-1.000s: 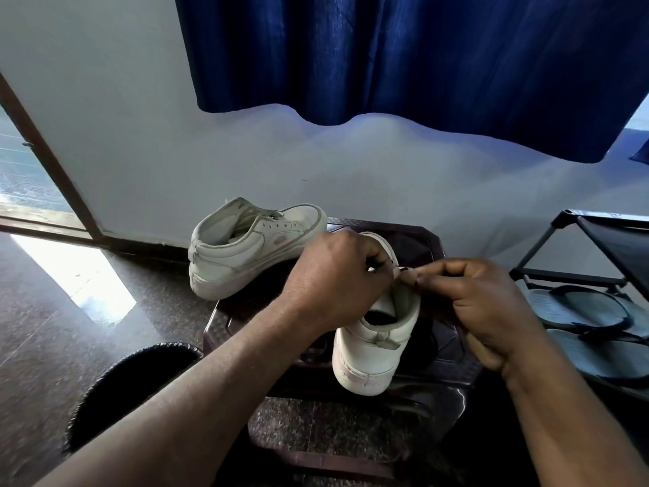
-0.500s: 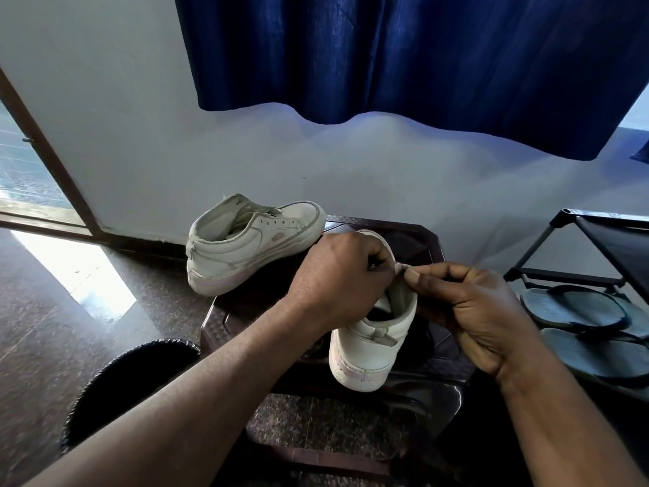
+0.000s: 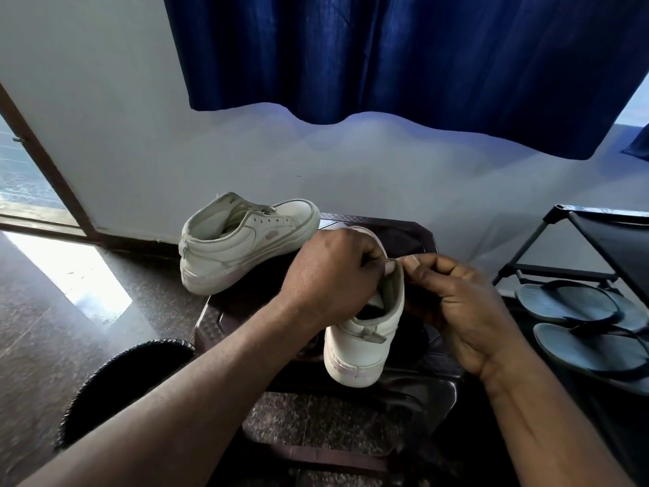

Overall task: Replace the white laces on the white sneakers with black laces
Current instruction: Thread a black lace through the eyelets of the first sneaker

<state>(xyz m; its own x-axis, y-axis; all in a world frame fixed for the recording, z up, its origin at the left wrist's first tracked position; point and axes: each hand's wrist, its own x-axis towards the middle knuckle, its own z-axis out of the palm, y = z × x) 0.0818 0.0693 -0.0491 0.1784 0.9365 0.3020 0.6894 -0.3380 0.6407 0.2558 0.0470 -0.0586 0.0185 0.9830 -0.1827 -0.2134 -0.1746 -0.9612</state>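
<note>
A white sneaker (image 3: 361, 346) stands on a dark stool (image 3: 414, 233), heel toward me. My left hand (image 3: 330, 272) covers its front, fingers curled over the upper near the tongue. My right hand (image 3: 456, 300) pinches the top edge of the sneaker's right side, thumb and forefinger meeting my left thumb. Whether a lace is between the fingers is hidden. A second white sneaker (image 3: 242, 240) with no lace in its eyelets lies at the stool's back left, toe pointing right.
A black bin (image 3: 116, 388) stands on the floor at lower left. A black shoe rack (image 3: 597, 247) with a pair of grey flip-flops (image 3: 579, 321) is on the right. A wall with a blue curtain (image 3: 404, 54) rises behind; a doorway opens at left.
Both hands stayed at the sneaker's top edge. My right fingers shifted slightly and now pinch the collar closer to my left thumb. The view moved a little.
</note>
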